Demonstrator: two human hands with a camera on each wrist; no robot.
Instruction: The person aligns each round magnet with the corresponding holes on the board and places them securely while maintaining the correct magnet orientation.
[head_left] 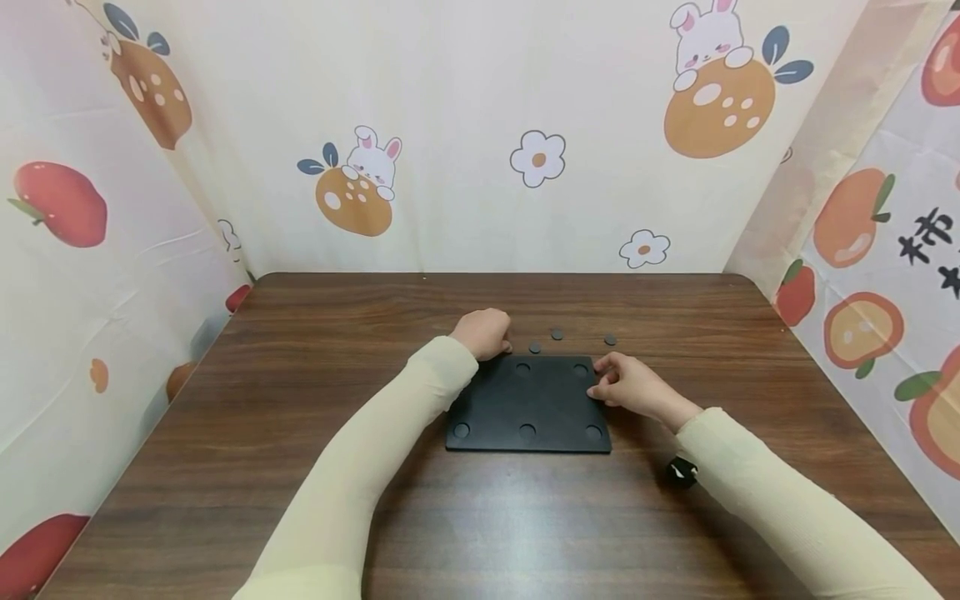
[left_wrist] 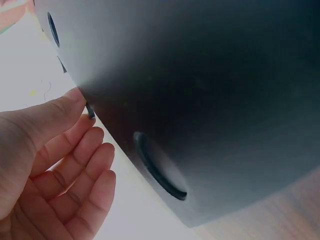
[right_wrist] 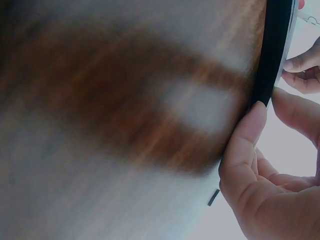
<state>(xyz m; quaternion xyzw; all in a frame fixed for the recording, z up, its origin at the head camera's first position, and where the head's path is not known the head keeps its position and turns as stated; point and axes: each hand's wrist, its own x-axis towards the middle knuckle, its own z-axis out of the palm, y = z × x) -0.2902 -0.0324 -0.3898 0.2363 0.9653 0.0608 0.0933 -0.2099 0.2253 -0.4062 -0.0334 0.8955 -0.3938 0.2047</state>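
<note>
A flat black board (head_left: 532,404) with several round recesses lies on the table in the head view. My left hand (head_left: 483,333) is at its far left corner. In the left wrist view, the thumb and index finger pinch a small dark disc (left_wrist: 90,110) beside the board's edge; the fingers cover most of it. The other fingers are loosely bent. My right hand (head_left: 633,385) has thumb and index finger on the board's right edge. From the right wrist, those fingertips (right_wrist: 257,112) appear against the black side (right_wrist: 270,55) and upper rim.
Just beyond the board's far edge lie three small dark discs: one disc (head_left: 535,347) near the left hand, another disc (head_left: 557,334) farther back, and a third disc (head_left: 611,340) to the right. Printed curtains (head_left: 465,100) surround the brown wooden table (head_left: 315,333).
</note>
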